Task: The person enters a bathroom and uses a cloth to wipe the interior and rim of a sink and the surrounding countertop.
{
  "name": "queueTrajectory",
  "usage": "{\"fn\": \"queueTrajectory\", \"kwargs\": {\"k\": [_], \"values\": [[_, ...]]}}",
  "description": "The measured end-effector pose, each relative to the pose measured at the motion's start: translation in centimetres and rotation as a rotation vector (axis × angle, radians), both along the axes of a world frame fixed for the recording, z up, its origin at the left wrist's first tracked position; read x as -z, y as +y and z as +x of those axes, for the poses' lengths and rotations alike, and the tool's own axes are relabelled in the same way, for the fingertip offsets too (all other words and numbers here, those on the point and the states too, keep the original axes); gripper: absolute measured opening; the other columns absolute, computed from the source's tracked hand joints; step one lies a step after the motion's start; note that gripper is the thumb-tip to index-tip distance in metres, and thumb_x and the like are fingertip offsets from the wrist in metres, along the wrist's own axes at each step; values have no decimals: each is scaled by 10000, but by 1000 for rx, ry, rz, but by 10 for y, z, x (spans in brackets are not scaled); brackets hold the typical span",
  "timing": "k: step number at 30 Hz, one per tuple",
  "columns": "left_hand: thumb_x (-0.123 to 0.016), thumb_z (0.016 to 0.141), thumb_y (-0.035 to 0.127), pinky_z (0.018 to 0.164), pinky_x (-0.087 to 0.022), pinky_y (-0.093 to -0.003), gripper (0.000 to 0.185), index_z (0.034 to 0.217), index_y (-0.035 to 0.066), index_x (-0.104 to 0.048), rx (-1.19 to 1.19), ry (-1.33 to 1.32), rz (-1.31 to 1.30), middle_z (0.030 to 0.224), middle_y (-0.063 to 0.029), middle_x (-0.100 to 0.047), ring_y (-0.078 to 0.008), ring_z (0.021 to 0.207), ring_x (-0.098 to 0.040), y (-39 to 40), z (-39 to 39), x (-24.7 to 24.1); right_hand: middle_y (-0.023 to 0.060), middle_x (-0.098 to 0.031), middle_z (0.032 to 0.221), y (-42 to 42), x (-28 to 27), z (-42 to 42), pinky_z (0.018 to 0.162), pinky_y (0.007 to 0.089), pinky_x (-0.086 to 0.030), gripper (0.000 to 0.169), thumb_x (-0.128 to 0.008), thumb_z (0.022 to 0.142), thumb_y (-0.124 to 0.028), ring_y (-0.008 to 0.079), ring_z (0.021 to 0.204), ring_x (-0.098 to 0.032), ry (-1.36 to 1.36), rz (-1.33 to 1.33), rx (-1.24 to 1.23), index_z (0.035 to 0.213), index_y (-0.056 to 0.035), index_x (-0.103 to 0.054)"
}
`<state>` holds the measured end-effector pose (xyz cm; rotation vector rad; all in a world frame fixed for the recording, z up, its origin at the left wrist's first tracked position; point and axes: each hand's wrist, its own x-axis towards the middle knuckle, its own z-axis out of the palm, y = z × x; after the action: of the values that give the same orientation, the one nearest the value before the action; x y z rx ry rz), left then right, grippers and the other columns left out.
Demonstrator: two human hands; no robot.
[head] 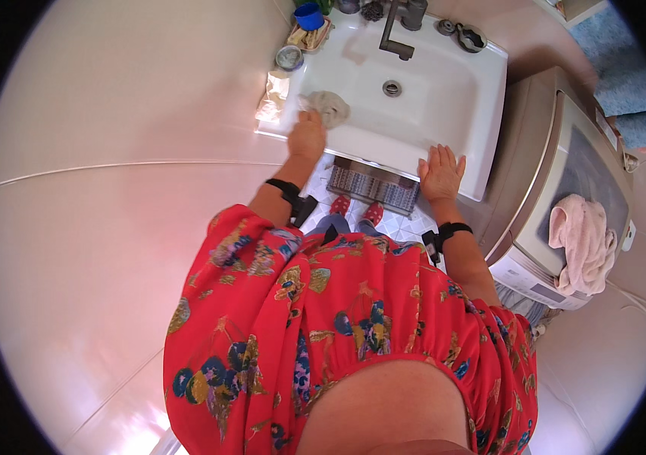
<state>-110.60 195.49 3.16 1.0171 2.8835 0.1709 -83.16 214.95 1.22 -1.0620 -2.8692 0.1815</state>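
In front of me is a white washbasin (442,108) with a drain (392,88) and a dark swivel faucet (394,34). At the basin's left front corner, my left hand (307,136) holds a bunched, pale greyish cloth (331,109) against the rim. The fingertips on the cloth are slightly blurred. My right hand (441,173) lies flat, palm down, on the right part of the front rim. Its fingers are spread and nothing is in it.
A soap dish (314,37), blue cup (309,17) and round tin (289,58) line the basin's left back. A top-loading washing machine (533,165) stands to the right, a pink towel (581,242) on its lid. A wall (129,114) borders the left; a woven mat (374,185) lies below.
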Motion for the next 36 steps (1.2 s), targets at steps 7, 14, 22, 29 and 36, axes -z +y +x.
{"fn": "queueTrajectory", "kwargs": {"k": [7, 14, 22, 29, 36], "values": [[-628, 858, 208, 741, -563, -497, 438, 1255, 71, -505, 321, -181, 151, 1143, -166, -548, -371, 949, -642, 23, 60, -6, 94, -542, 1404, 1, -2, 3, 1197, 562, -116, 482, -516, 947, -390, 268, 1390, -399, -21, -5, 33, 1329, -99, -550], [-666, 845, 208, 762, -550, -503, 377, 1174, 87, -529, 58, -209, 152, 1155, -167, -546, -384, 947, -647, 31, 18, -10, 94, -555, 1389, 3, 2, 3, 1193, 564, -132, 470, -509, 945, -393, 273, 1377, -417, -2, 23, 23, 1311, -103, -561], [-656, 880, 243, 823, -528, -501, 359, 1160, 48, -543, 347, -523, 308, 1153, -221, -565, -410, 979, -635, 80, 88, -8, 94, -546, 1409, 4, 14, 6, 1191, 568, -131, 499, -473, 966, -410, 272, 1375, -425, -9, 41, 4, 1356, -109, -551], [-622, 910, 267, 862, -508, -517, 399, 1209, 38, -488, 71, -659, 665, 1160, -243, -569, -447, 1046, -596, 98, 86, -1, 168, -510, 1437, 19, 33, 6, 1185, 493, -212, 504, -417, 1023, -375, 326, 1380, -414, 446, -313, -12, 1419, -74, -505], [-666, 857, 215, 979, -452, -487, 529, 1314, 33, -469, 576, -704, 540, 1283, -256, -542, -429, 1163, -542, 65, 93, -14, 91, -559, 1299, -32, -39, -65, 967, 319, -482, 556, -655, 922, -143, 182, 1169, -556, 1107, -1453, 287, 1416, -54, -417]]}}
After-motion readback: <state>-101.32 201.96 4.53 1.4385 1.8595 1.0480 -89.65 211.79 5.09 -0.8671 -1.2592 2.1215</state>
